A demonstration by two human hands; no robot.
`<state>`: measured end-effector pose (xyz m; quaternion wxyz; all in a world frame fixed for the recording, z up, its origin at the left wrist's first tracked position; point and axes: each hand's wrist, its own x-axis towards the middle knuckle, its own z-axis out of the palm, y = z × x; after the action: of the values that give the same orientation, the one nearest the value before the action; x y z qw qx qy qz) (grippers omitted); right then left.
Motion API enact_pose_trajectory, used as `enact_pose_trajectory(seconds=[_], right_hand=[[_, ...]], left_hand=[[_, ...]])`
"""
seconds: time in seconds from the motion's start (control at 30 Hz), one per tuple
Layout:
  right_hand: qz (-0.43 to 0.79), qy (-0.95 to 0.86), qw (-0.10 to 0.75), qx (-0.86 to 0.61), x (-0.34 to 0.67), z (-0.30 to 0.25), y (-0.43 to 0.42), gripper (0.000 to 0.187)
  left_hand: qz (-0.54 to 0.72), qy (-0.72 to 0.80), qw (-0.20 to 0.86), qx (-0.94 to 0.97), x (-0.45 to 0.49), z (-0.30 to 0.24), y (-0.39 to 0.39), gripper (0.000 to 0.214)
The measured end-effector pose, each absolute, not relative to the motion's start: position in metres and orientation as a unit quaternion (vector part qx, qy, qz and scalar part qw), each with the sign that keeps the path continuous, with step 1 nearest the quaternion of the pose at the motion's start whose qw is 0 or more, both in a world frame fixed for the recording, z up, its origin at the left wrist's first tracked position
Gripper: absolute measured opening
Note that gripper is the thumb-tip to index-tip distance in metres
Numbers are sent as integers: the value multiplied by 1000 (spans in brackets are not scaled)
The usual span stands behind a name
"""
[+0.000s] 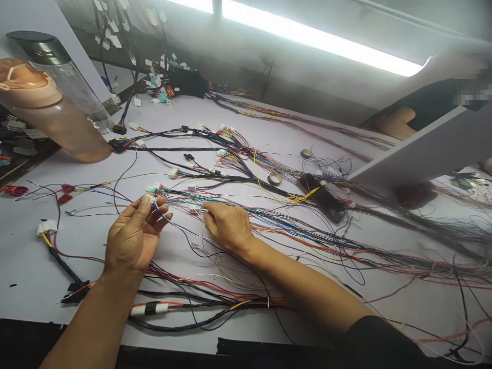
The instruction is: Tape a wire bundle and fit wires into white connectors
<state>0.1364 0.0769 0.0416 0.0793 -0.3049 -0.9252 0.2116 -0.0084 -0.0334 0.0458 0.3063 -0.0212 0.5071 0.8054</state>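
My left hand point(132, 236) is closed around a small white connector point(150, 197) with a blue wire point(172, 224) running out of it. My right hand point(226, 225) lies knuckles up just to the right, its fingers pinched on another small white connector point(195, 208) with thin white wires. Both hands sit over a white table point(34, 277) covered by a spread wire harness point(307, 225) of many coloured wires.
A peach bottle point(49, 118) and a clear bottle point(73, 77) stand at the back left. A black phone point(323, 197) and two tape rolls point(274, 178) lie mid-table. Another person's arm point(400, 123) rests at the far right behind a white board point(426, 148). Red connectors point(15, 190) lie left.
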Motion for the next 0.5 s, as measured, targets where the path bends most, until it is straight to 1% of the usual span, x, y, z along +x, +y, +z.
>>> enact_pose_trajectory(seconds=[0.1, 0.2, 0.27, 0.33, 0.4, 0.5], right_hand=[[234, -915, 64, -323, 129, 42, 78, 26], [309, -882, 64, -351, 129, 41, 82, 24], [395, -844, 74, -354, 132, 39, 87, 19], [516, -780, 82, -344, 138, 36, 92, 15], [628, -700, 78, -331, 142, 33, 98, 16], [701, -637, 75, -312, 145, 33, 103, 17]], left_hand=[[798, 516, 310, -28, -7, 47, -32, 3], [791, 523, 315, -30, -6, 47, -32, 9], [789, 523, 321, -20, -6, 46, -33, 11], [786, 522, 333, -7, -6, 45, -34, 10], [778, 523, 348, 3, -5, 44, -34, 9], [771, 525, 361, 7, -4, 44, -33, 6]])
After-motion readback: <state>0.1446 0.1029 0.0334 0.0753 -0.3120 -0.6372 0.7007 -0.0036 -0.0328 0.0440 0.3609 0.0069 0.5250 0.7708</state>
